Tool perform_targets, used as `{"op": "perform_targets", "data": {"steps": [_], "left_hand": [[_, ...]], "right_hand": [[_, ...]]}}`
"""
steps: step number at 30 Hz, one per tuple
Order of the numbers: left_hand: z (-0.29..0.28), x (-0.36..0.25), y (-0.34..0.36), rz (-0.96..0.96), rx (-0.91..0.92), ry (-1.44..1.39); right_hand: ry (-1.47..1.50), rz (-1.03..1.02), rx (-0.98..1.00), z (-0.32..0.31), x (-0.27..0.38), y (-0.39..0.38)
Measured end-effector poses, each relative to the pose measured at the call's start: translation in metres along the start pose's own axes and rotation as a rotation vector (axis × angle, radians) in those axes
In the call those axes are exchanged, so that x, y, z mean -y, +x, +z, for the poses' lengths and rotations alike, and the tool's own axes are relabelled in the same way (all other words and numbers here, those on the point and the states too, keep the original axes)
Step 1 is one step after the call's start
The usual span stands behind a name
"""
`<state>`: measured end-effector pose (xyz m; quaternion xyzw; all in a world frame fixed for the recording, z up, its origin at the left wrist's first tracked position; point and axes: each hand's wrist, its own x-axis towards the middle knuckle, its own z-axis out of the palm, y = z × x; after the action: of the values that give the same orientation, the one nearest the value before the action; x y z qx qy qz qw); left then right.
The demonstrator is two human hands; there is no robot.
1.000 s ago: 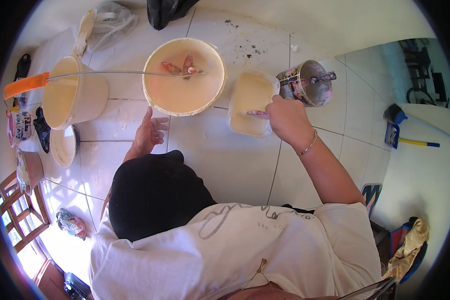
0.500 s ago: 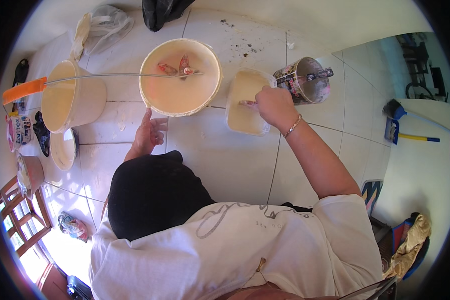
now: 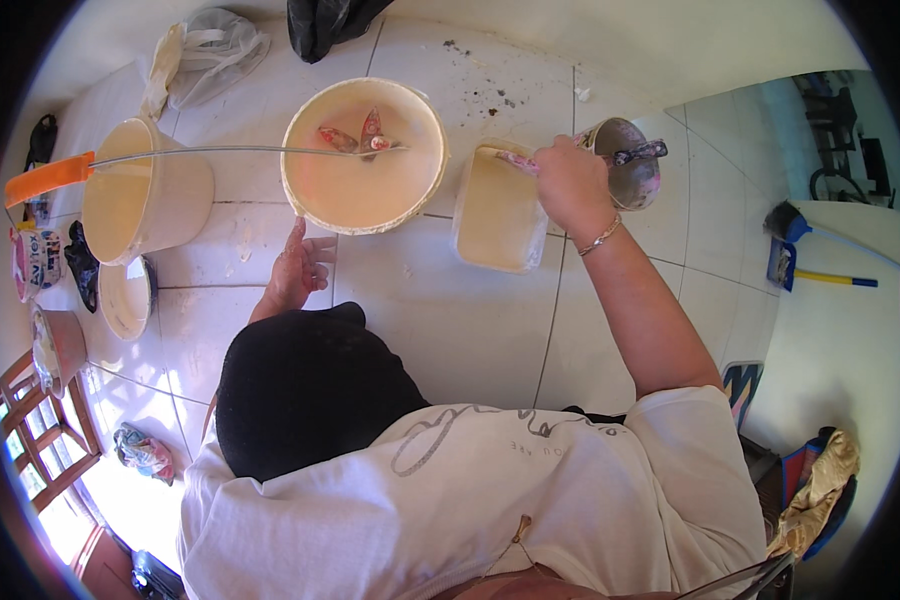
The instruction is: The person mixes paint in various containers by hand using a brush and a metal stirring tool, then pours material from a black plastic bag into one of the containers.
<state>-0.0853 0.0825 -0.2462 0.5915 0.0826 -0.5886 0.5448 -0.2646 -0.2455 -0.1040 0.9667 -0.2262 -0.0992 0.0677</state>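
And there's the right hand (image 3: 573, 182), up at about half past one from the middle of the view, fingers curled tight around a pink-mottled tool (image 3: 516, 160). That tool points toward ten o'clock, its visible end right over the twelve o'clock part of the rectangular tub (image 3: 498, 222), which sits at one o'clock, cream-coloured inside. A chain bracelet (image 3: 601, 234) shows on the right wrist! Just behind the knuckles, at two o'clock, a paint-smeared can (image 3: 638, 180) leans into the picture, partly covered by the hand, with a dark mottled handle (image 3: 640, 153) across its mouth. Over now to half past nine, where the left hand (image 3: 300, 265) holds nothing, fingers loosely spread, one fingertip at the six-to-seven o'clock edge of the round bucket (image 3: 365, 205); whether it touches the rim, I cannot tell. That bucket stands at eleven o'clock, cream-coloured within, red-mottled pieces (image 3: 372, 128) standing out of it. A thin metal rod (image 3: 220, 149) crosses above it, running out to an orange handle (image 3: 50, 180) near ten o'clock, over the tall bucket (image 3: 175, 195). Pale floor tiles (image 3: 420, 310) carry the lot, with a clear plastic bag (image 3: 220, 60) around half past ten and a blue broom head (image 3: 788, 224) toward half past two.
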Motion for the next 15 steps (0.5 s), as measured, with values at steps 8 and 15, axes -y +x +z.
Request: {"op": "perform_targets", "data": {"steps": [8, 15], "left_hand": [[-0.001, 0.004, 0.004, 0.025, -0.012, -0.028], [0.001, 0.004, 0.004, 0.05, 0.001, -0.017]], "right_hand": [[0.07, 0.097, -0.008, 0.041, 0.016, -0.015], [0.044, 0.037, 0.128, 0.026, 0.024, -0.041]]}}
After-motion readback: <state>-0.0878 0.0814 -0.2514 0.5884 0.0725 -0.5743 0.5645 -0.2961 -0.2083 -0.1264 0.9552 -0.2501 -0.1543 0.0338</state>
